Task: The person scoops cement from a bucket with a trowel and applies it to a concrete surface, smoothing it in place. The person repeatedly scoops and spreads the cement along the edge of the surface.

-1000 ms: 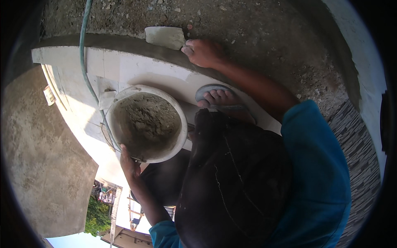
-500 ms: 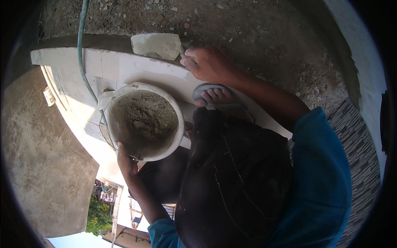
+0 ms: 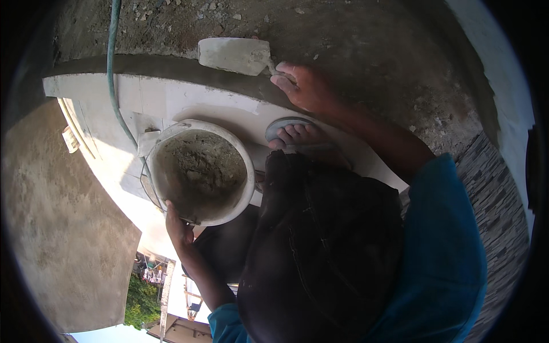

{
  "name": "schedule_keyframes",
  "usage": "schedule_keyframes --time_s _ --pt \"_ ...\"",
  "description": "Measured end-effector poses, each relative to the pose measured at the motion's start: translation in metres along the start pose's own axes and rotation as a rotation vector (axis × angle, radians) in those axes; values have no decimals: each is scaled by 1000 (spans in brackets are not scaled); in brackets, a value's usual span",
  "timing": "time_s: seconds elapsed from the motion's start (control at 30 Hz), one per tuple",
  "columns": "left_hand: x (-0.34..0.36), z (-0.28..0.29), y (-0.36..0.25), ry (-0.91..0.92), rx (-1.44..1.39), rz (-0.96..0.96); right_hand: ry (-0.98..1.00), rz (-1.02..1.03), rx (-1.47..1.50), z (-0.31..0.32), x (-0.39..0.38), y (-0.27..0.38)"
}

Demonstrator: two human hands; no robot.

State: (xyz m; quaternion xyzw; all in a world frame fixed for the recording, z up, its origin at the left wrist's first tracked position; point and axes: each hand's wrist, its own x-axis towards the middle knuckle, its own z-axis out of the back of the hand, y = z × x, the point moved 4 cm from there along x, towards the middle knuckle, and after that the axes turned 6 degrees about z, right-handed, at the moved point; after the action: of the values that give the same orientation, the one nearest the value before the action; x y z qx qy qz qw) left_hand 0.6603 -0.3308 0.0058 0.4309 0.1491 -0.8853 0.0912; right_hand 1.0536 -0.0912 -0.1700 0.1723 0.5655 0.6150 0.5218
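The round whitish bucket (image 3: pixel 249 168) leaves a way down to its lumpy grey mortar (image 3: pixel 209 160). The bare left hand (image 3: pixel 179 228) blocks its lower-left rim, the thin green hose (image 3: pixel 110 57) its left; a gap separates it from the broad, pale-bladed trowel (image 3: pixel 234 55).

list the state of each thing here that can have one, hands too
Bucket: open-topped, partly filled
Grey mix: in the bucket, rough and lumpy on top
Trowel: held up by its handle, no heap on its visible face
Right hand: closed on the trowel's handle
Left hand: at the bucket's rim, grip partly hidden
Hose: uncoiled, water flow can't be told
Sandal: worn on a foot
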Motion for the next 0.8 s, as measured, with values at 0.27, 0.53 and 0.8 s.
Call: schedule_keyframes --time_s 0.27,0.53,0.8 --pt "12 13 11 30 34 10 46 -93 -179 -11 3 -80" --pt "15 14 11 104 96 -85 82 -117 -220 -6 -11 -84" --pt "6 7 3 12 1 -49 66 46 -176 14 -39 -49"
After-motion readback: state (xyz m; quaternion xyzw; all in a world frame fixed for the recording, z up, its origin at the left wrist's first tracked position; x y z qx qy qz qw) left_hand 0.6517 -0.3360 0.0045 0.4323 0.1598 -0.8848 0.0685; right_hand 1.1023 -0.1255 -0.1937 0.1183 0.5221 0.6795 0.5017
